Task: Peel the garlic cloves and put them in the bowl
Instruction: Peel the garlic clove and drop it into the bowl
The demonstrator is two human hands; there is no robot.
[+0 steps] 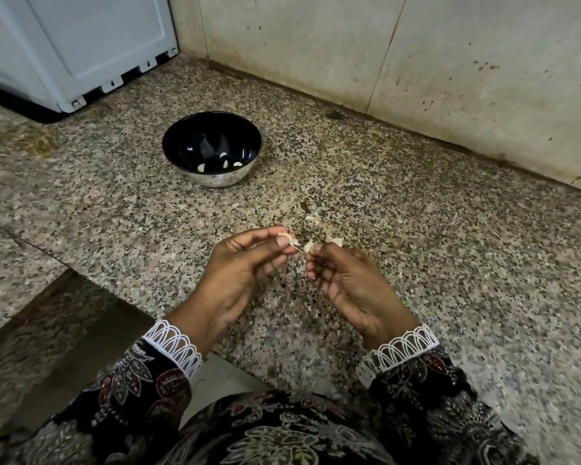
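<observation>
1. The left hand is held above the speckled granite counter, near the middle of the scene, palm turned inward.
2. Its thumb and forefinger pinch a small pale garlic clove at the fingertips; the other fingers curl loosely beneath.
3. The right hand is just beside it, to the right, with its fingers curled.
4. Its fingertips pinch a scrap of papery skin, which a thin strand joins to the clove in the left hand.
5. The two hands are close but do not touch; only the strand of skin bridges the gap.
6. Loose peels lie on the counter just beyond the hands, a few pale flakes scattered together.
7. A steel bowl with a dark inside stands farther away and slightly to the left, well apart from the hands.
8. Inside it, about four peeled cloves rest on the near part of the bottom.
9. A white appliance stands at the far left corner of the counter.
10. A stained wall runs along the far and right side.
11. Both wrists show dark floral sleeves edged with white lace cuffs.
12. At the near left, the counter ends and a lower floor surface shows below it.
</observation>
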